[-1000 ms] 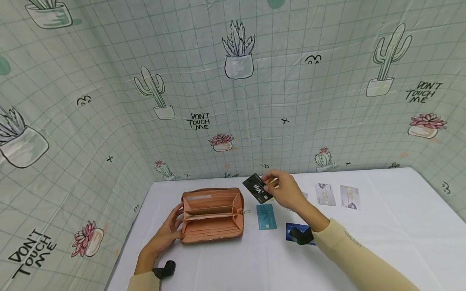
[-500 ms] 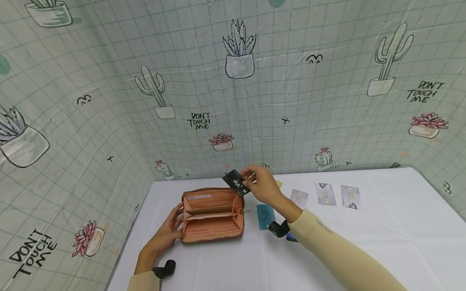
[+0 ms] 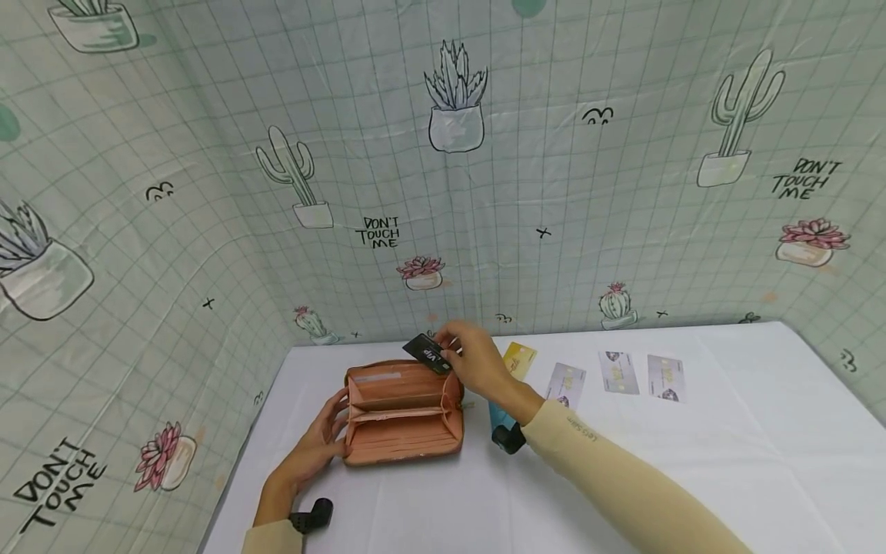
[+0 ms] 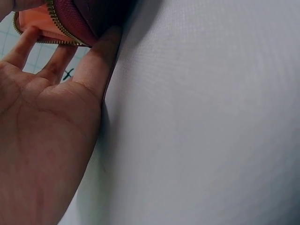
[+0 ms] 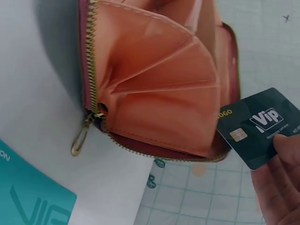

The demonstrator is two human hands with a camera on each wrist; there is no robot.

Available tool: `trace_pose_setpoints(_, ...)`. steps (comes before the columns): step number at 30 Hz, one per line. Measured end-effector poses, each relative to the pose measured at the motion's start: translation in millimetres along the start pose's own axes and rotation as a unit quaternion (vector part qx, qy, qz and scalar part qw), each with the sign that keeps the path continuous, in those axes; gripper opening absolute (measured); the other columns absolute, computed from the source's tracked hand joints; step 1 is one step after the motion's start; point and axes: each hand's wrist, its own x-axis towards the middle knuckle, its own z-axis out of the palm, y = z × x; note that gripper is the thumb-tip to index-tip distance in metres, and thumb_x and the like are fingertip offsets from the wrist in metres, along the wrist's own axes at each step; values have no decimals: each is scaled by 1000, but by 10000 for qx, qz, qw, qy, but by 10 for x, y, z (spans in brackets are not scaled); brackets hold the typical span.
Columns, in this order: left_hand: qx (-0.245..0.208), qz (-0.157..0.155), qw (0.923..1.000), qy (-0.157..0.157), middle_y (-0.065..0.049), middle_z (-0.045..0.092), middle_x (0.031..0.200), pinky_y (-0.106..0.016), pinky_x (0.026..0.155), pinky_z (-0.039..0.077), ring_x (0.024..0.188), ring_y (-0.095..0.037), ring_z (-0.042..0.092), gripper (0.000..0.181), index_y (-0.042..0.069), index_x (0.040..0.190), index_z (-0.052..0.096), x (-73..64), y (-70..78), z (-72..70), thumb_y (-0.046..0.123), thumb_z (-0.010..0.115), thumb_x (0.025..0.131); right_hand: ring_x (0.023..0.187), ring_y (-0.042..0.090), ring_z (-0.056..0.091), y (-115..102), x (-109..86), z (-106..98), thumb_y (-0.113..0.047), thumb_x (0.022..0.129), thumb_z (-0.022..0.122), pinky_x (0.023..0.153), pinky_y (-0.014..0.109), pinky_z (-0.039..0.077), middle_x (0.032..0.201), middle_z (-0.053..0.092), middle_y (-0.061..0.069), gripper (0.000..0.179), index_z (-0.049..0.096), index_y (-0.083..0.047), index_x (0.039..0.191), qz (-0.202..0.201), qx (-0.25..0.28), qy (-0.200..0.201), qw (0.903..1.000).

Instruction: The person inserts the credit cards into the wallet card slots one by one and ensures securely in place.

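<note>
An orange-lined zip wallet [image 3: 401, 445] lies spread wide on the white table, its inner pockets and card slots showing. My left hand [image 3: 313, 448] grips its left end, thumb at the near corner; the left wrist view shows the fingers at the gold zipper edge. Between thumb and fingers, my right hand [image 3: 476, 363] pinches a black VIP card [image 3: 425, 352] over the wallet's far right corner. In the right wrist view the tilted card [image 5: 255, 126] overlaps the rim of the wallet [image 5: 159, 108], chip side showing, near the far inner pocket.
Right of the wallet, a teal card [image 3: 499, 418] lies partly under the right wrist. A yellow card [image 3: 521, 357] and three silver cards, the nearest silver card [image 3: 567, 382] among them, lie farther right. A patterned cloth wall [image 3: 512, 192] rises behind the table.
My right hand has carried the black VIP card leftward to the wallet's far right corner. The yellow card has come into view, while the forearm now covers the blue card. My left hand stays put.
</note>
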Motion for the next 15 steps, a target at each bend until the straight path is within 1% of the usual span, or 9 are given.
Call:
trace_pose_setpoints(7,1,37,10000,-8,-22,11,173,-26,106,42,160,-46,12,109,13,171,9,-11,-1,1,-10,66,80,96,25,72,39,-11,59,13,94,69,80,36,61,107,72,11,21,73,-3,108,-295,-454,49,9985)
trace_pose_setpoints(9,18,37,10000,3,-21,12,173,-31,110,41,160,-46,13,109,13,171,10,-7,4,3,-9,66,81,95,24,72,58,-12,68,12,95,69,80,36,60,106,72,11,21,73,-4,108,-386,-574,56,9976)
trace_pose_setpoints(13,57,7,10000,35,-22,12,172,-47,117,36,160,-47,13,108,12,170,10,-1,6,5,-7,68,81,94,22,71,94,-18,87,12,95,67,80,37,60,102,71,8,23,75,-5,107,-592,-779,53,9952)
trace_pose_setpoints(14,59,2,10000,44,-22,12,172,-49,118,35,159,-47,13,109,12,170,10,-1,4,5,-7,68,81,93,22,71,103,-20,92,12,95,67,80,37,60,101,71,7,23,75,-6,107,-631,-827,40,9946)
trace_pose_setpoints(15,55,-11,10000,50,-22,12,172,-47,118,36,159,-47,14,109,12,170,10,-1,1,5,-7,69,81,92,22,71,111,-21,97,12,96,66,79,37,60,100,71,6,23,76,-6,107,-658,-867,29,9941)
